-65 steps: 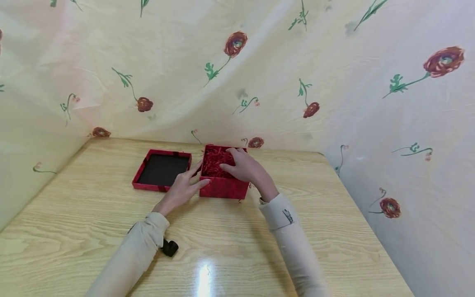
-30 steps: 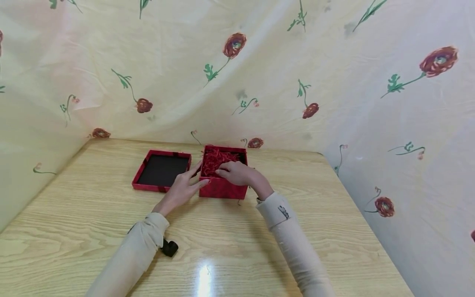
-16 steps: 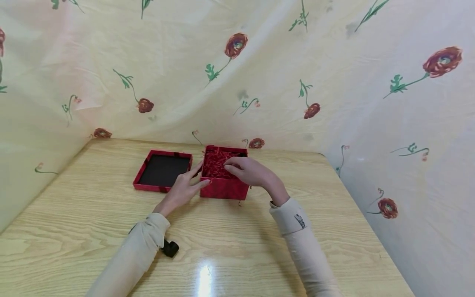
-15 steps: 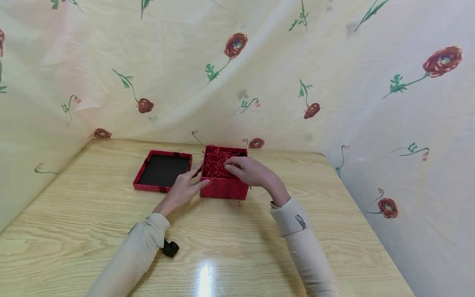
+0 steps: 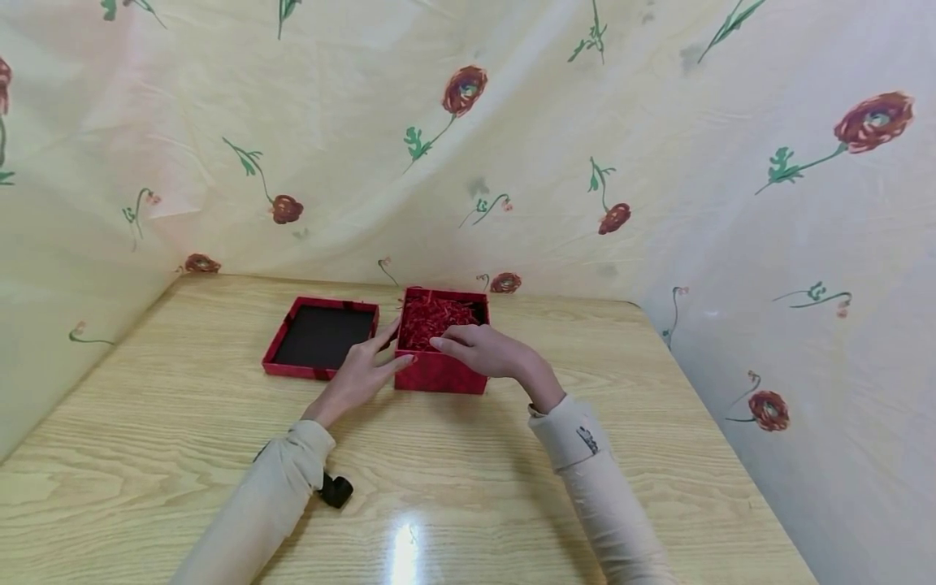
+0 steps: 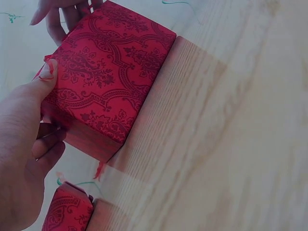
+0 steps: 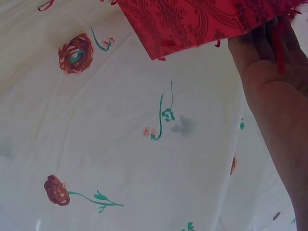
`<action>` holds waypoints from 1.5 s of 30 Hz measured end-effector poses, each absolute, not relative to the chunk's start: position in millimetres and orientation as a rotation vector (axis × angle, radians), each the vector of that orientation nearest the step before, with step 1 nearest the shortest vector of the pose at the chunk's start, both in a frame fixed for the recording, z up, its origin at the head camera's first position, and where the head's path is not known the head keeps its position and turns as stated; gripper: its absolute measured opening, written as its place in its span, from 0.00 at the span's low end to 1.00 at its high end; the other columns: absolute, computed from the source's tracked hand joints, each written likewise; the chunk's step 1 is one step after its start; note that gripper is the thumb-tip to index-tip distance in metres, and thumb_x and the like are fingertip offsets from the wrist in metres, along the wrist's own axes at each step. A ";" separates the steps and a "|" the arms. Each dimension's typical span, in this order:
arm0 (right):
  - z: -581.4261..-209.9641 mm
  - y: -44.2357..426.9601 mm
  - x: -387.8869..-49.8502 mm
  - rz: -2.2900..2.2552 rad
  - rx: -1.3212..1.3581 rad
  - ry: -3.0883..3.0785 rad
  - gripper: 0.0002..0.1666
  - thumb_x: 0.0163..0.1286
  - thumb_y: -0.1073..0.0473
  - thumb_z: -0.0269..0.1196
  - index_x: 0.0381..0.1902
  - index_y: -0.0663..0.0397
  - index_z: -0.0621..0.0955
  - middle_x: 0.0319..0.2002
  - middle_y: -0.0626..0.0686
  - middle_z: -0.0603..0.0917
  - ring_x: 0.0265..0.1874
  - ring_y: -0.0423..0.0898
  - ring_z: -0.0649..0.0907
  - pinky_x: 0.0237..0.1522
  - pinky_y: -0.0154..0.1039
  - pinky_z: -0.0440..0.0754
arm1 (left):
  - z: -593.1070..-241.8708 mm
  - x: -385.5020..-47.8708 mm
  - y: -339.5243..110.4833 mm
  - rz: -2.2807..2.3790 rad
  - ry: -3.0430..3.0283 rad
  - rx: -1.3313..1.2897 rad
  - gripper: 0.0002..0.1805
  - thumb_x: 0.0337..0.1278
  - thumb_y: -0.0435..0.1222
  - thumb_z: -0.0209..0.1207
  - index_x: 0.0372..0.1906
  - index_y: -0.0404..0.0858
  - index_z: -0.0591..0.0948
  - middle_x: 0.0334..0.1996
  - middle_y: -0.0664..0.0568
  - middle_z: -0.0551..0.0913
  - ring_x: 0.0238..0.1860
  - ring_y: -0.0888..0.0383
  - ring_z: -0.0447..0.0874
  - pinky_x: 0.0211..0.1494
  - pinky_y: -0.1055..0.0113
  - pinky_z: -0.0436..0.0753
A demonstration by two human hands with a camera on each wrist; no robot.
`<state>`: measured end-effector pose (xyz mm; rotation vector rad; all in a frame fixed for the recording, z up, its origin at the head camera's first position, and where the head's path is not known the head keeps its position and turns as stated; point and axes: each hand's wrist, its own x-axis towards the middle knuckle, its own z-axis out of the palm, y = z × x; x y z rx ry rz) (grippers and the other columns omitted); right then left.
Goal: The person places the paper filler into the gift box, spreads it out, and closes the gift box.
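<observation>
Red patterned box, mouth up, both hands upon it

We list first the pale sheet printed with poppies, hanging behind and at both sides. Next, one wood-grain tabletop. Two cream sleeves, the right one bearing a dark mark near its cuff.

One red box, far part of the table, standing between the hands: its near left corner at the left, its near right corner at the right. One shallow lid, black inside uppermost, set just left of the box.

The left hand: we find thumb and fingers spread around the corner, thumb on the near wall, fingers along the left wall. The right hand: bent over the near rim, fingers reaching into the box; whether they pinch anything we cannot tell.

Red shred fills much of the box, between the two hands. One black pipe-like object, partly hidden by the left sleeve. Last, loose red strands, one against the right hand's fingers.
</observation>
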<state>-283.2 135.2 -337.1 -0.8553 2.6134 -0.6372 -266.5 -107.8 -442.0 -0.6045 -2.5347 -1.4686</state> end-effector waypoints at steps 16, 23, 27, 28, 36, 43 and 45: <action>-340.9 120.4 -287.8 -0.515 -0.723 2.585 0.45 0.82 0.31 0.41 0.78 0.61 0.68 0.76 0.61 0.68 0.76 0.58 0.65 0.75 0.55 0.60 | -441.6 -266.8 -106.7 -1.436 -2.473 -0.644 0.43 0.69 0.40 0.66 0.82 0.36 0.59 0.75 0.35 0.63 0.74 0.37 0.63 0.69 0.39 0.69; -326.8 133.1 -283.5 -0.608 -0.768 2.631 0.41 0.84 0.35 0.43 0.78 0.59 0.68 0.76 0.61 0.68 0.75 0.59 0.65 0.74 0.57 0.62 | -441.0 -267.3 -106.6 -1.450 -2.480 -0.641 0.43 0.70 0.39 0.66 0.82 0.37 0.58 0.76 0.35 0.62 0.75 0.36 0.62 0.69 0.39 0.69; -320.1 140.5 -281.6 -0.738 -0.825 2.636 0.37 0.84 0.38 0.46 0.74 0.62 0.72 0.67 0.61 0.77 0.66 0.57 0.77 0.68 0.56 0.72 | -441.5 -267.1 -107.0 -1.436 -2.478 -0.643 0.44 0.69 0.39 0.66 0.82 0.37 0.58 0.76 0.35 0.62 0.74 0.36 0.63 0.68 0.40 0.71; -318.9 142.2 -281.2 -0.757 -0.846 2.639 0.36 0.85 0.39 0.46 0.73 0.62 0.73 0.64 0.60 0.79 0.63 0.56 0.79 0.66 0.55 0.74 | -442.0 -267.5 -106.9 -1.432 -2.476 -0.647 0.44 0.69 0.39 0.66 0.82 0.37 0.58 0.76 0.35 0.62 0.74 0.36 0.64 0.68 0.40 0.71; -316.9 148.5 -279.1 -0.788 -0.897 2.621 0.30 0.85 0.41 0.47 0.63 0.59 0.79 0.46 0.55 0.85 0.46 0.52 0.83 0.54 0.53 0.80 | -444.8 -269.9 -107.3 -1.419 -2.461 -0.664 0.43 0.70 0.40 0.66 0.82 0.35 0.58 0.76 0.35 0.62 0.74 0.37 0.64 0.68 0.40 0.71; -327.3 144.1 -280.7 -0.736 -0.790 2.597 0.40 0.83 0.35 0.46 0.76 0.60 0.70 0.69 0.60 0.75 0.69 0.58 0.73 0.70 0.56 0.69 | -444.8 -270.3 -107.1 -1.444 -2.467 -0.670 0.43 0.70 0.40 0.66 0.82 0.38 0.57 0.76 0.37 0.62 0.74 0.39 0.64 0.69 0.41 0.71; -331.3 141.7 -281.6 -0.705 -0.759 2.595 0.43 0.83 0.34 0.45 0.79 0.61 0.65 0.75 0.61 0.68 0.75 0.59 0.66 0.74 0.57 0.63 | -444.7 -270.2 -107.0 -1.451 -2.467 -0.674 0.43 0.70 0.39 0.65 0.83 0.38 0.57 0.76 0.37 0.62 0.74 0.39 0.64 0.69 0.41 0.71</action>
